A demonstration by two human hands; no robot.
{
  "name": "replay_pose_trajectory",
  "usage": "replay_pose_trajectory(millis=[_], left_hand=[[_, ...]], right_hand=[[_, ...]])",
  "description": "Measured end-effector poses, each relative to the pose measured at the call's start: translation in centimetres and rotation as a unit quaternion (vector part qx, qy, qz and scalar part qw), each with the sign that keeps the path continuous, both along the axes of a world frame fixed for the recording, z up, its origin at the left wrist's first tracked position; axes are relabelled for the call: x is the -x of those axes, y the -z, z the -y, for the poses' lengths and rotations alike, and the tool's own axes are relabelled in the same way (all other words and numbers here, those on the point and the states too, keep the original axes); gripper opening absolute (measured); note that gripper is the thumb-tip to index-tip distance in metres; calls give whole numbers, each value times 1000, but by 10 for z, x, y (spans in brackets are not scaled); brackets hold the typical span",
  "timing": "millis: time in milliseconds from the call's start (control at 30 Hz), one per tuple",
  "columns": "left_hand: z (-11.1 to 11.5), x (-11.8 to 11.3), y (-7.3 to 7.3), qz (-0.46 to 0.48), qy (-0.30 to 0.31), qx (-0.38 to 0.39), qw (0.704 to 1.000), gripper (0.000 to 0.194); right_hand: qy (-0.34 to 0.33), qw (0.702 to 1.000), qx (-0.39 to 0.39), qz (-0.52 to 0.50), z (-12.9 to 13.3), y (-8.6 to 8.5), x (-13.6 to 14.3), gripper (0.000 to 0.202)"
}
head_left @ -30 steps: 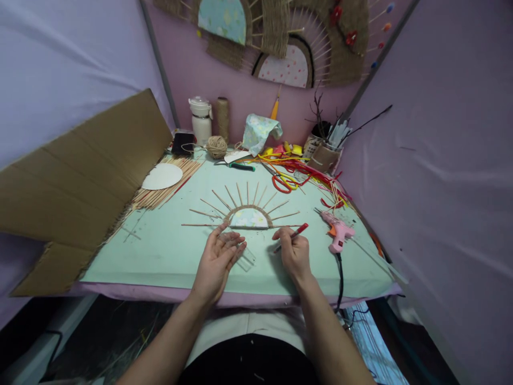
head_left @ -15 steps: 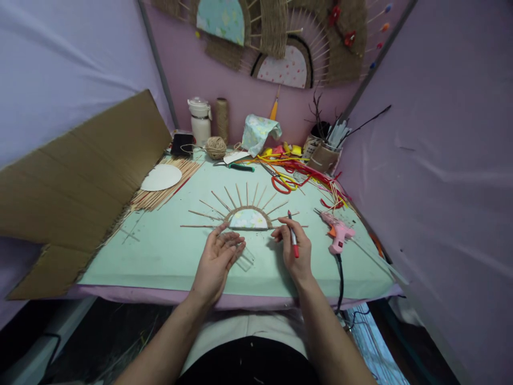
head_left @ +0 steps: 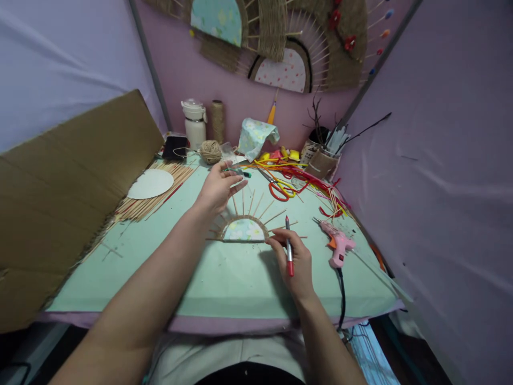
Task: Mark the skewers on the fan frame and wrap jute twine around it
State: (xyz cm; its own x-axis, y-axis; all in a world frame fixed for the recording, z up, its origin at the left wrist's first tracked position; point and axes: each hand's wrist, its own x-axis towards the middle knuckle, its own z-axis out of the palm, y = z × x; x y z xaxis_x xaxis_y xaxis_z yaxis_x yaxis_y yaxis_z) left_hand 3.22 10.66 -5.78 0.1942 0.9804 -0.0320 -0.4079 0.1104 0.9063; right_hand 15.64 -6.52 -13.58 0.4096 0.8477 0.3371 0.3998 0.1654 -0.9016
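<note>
My left hand (head_left: 221,187) is stretched over the table toward the back, its fingers closed on a clear plastic ruler (head_left: 227,152) that is partly hidden. A red-and-silver marker (head_left: 289,251) is tucked between the fingers of my right hand (head_left: 294,259), tip upward. The thumb and fingertips of that hand meet at the right corner of a half-circle piece (head_left: 243,230). Flowered fabric covers its middle, with a brown twine-like border and thin sticks fanning outward. My left forearm hides the sticks on its left side.
A pink glue gun (head_left: 340,246) lies at right with its cord running off the front edge. Scissors (head_left: 278,191) and coloured pipe cleaners (head_left: 296,170) lie behind. At left are cardboard (head_left: 80,187), a white oval (head_left: 150,183) and sticks (head_left: 176,179). A twine ball (head_left: 210,152) sits at the back.
My left hand has moved from the front of the half-circle to the back of the table, taking the clear ruler along. My right hand has shifted slightly, its fingertips now at the half-circle's corner.
</note>
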Motion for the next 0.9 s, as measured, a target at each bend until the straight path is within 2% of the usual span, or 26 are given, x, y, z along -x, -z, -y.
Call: replay_pose_trajectory(millis=[133,267,467,667,800,900], left_hand=[[-13,-4,13,-78,24,13,997,40],[-17,6,32,-113,2,29,993,53],[-16,13,55,-131,-7,2,991,68],[-13,16,72,-164,3,-15,986,50],[-16,21,74,-202,0,-31,979,43],[-19,24,74,-214,-9,-29,976,41]], right_hand=[[39,999,13,-5,-5,-10,-10,14],[46,998,38,25,-19,-18,-15,13],[24,994,97,44,-46,-15,-13,17],[15,988,150,17,-55,-3,-9,13],[3,987,145,64,-59,-1,-9,8],[-37,984,155,83,-62,-3,-5,4]])
